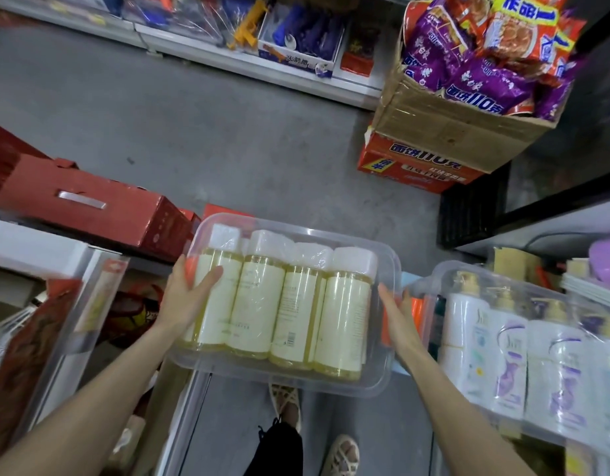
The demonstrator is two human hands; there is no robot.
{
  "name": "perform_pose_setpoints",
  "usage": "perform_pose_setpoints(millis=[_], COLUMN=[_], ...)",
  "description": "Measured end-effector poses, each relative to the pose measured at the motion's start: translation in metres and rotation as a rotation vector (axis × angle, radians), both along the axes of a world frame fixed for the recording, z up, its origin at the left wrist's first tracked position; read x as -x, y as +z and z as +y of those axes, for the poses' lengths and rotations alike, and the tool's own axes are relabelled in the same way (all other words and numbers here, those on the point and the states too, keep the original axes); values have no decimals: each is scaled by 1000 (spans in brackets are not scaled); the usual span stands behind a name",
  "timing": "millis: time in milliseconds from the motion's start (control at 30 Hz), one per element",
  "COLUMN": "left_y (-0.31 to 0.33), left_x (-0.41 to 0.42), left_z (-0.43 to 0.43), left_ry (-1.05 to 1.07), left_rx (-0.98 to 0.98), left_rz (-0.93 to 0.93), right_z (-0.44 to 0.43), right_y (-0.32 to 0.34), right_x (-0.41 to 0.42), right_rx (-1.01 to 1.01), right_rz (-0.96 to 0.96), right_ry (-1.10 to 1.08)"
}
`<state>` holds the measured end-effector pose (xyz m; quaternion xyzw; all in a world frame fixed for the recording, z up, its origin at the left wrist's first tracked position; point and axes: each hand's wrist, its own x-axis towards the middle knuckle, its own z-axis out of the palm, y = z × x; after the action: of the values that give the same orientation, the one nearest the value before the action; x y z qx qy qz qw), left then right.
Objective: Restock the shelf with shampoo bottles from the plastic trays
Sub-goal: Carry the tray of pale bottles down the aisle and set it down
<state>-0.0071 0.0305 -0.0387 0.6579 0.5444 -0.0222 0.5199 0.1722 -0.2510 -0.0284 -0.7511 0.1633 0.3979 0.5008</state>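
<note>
Inside the clear tray (290,382) lie four yellow shampoo bottles (256,304).

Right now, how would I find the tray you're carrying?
Find the grey aisle floor. Above it, the left hand and right hand hold a clear plastic tray. Unlike the neighbouring tray of white pump bottles to its right, it holds four yellow bottles with white caps.
</note>
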Motion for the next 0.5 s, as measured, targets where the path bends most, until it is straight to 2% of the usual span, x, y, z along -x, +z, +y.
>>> perform_pose_setpoints(millis=[67,233,333,500], left_y=[-4,-8,-6,0], left_x=[1,6,8,9], left_z=[0,3,2,1], left_ry=[0,23,-23,-74], left_rx=[-43,29,-58,-201], left_rz=[20,116,245,319], right_z=[-1,-9,-34,-24], right_y=[0,-2,-35,-21], right_x=[1,4,4,8], right_rx=[30,139,188,297], right_rz=[-18,-110,-138,-186], right_ry=[5,31,80,98])
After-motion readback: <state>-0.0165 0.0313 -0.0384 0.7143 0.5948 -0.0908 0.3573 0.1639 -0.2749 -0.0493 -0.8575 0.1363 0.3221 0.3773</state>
